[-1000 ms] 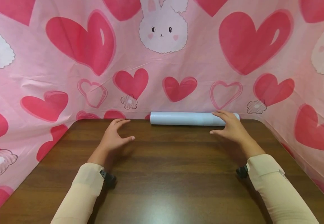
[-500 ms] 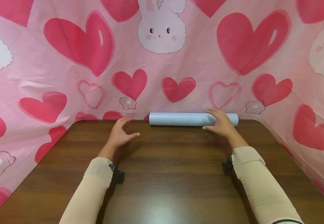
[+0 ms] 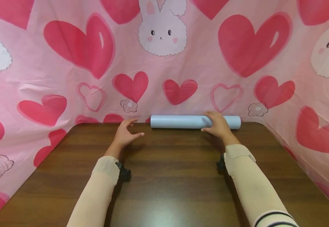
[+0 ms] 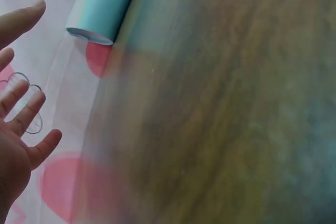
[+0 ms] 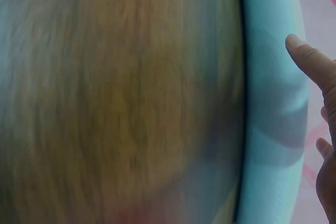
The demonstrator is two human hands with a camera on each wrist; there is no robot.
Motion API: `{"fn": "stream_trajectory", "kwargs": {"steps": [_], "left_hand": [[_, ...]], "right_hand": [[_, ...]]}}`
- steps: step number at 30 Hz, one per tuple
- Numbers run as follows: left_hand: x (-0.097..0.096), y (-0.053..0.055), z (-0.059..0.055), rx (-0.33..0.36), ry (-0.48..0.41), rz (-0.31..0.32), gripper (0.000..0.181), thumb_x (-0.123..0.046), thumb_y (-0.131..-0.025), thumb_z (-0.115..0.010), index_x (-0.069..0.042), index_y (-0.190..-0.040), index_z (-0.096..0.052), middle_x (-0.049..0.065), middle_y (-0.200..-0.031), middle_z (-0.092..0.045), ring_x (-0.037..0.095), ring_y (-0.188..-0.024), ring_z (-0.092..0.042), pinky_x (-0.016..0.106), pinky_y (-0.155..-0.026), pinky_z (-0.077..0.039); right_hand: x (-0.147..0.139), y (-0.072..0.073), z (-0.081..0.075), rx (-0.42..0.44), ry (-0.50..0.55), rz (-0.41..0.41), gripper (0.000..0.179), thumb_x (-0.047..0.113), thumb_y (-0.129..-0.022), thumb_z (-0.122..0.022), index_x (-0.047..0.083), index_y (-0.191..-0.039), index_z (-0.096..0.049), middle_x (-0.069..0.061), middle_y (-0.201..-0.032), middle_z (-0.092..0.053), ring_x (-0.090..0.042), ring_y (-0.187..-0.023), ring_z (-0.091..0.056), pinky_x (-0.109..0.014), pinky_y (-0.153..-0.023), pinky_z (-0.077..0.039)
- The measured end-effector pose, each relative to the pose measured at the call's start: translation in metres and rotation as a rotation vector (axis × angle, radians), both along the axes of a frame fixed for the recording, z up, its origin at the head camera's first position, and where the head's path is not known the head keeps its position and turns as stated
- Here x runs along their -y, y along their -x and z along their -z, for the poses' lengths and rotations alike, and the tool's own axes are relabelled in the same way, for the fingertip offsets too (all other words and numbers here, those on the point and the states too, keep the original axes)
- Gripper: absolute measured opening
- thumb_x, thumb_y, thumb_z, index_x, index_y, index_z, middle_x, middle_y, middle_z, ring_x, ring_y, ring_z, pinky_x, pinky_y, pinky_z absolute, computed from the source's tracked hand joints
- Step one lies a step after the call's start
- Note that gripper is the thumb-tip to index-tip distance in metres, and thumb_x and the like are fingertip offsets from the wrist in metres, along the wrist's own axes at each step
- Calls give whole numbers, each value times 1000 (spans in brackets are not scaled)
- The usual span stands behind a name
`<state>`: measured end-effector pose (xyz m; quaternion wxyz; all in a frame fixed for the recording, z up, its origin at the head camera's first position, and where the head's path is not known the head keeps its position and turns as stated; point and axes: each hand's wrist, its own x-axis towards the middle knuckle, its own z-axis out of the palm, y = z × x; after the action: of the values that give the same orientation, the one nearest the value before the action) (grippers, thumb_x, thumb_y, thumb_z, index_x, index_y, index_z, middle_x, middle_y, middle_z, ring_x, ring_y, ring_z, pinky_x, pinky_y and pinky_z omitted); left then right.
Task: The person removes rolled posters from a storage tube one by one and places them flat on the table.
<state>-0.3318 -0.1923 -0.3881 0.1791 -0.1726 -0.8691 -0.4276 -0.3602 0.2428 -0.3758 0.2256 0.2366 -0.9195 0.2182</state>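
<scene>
A long pale blue roll (image 3: pixel 178 122) lies sideways along the far edge of the table; its hollow end shows in the left wrist view (image 4: pixel 97 14). My right hand (image 3: pixel 219 126) is over the right part of the roll, thumb and fingers apart, its shadow falling across the blue surface. Whether it touches the roll I cannot tell. In the right wrist view, the right thumb and fingers (image 5: pixel 312 64) are spread beside the roll (image 5: pixel 273 93). Left of the roll's near end, my left hand (image 3: pixel 124 134) holds nothing, with thumb and fingers apart.
Brown wood-grain table (image 3: pixel 167 176) stretches toward me beneath both forearms. A pink curtain (image 3: pixel 178 66) printed with hearts and rabbits hangs behind the table and along both sides. Dark wrist-worn devices (image 3: pixel 124 172) sit at both wrists.
My right hand has moved left along the roll, from near its right end. The left hand has shifted slightly right, closer to the roll. The roll stays in place on the table.
</scene>
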Motion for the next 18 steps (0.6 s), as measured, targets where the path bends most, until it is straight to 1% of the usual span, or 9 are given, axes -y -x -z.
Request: {"fn": "stream_trajectory", "kwargs": {"steps": [3,5,8,12,18], "left_hand": [[-1,2,3,60,-11,-9,73,-23,-72,-88,-7,-135,-56,18,-133,-50,39,-117,-52,55,-99,-42],[-4,6,3,94,-16,-10,73,-25,-73,-87,-8,-136,-55,17,-135,-49,38,-119,-51,54,-100,-42],[-7,9,4,134,-15,-7,73,-28,-75,-85,-9,-138,-53,16,-138,-48,36,-121,-50,53,-100,-43],[-10,11,6,160,-16,-2,75,-28,-75,-85,-9,-140,-51,16,-140,-47,35,-123,-49,53,-100,-42],[-12,12,7,176,-23,-18,75,-28,-75,-85,-9,-140,-52,14,-140,-47,35,-123,-49,53,-101,-42]], "right_hand": [[3,0,5,20,-6,30,77,20,-63,-92,1,-130,-60,-27,-137,-50,-43,-128,-42,-57,-106,-31],[4,0,5,30,-18,46,76,20,-63,-92,0,-129,-60,-27,-139,-48,-43,-130,-41,-58,-107,-30],[4,0,6,59,-37,58,76,21,-63,-92,-2,-129,-60,-26,-140,-48,-42,-130,-41,-57,-108,-29],[3,0,9,75,-75,73,76,25,-66,-91,0,-130,-59,-22,-136,-53,-40,-129,-43,-57,-108,-28],[3,1,10,21,-92,122,71,30,-65,-90,5,-127,-63,-18,-128,-61,-39,-123,-48,-57,-101,-32]]}}
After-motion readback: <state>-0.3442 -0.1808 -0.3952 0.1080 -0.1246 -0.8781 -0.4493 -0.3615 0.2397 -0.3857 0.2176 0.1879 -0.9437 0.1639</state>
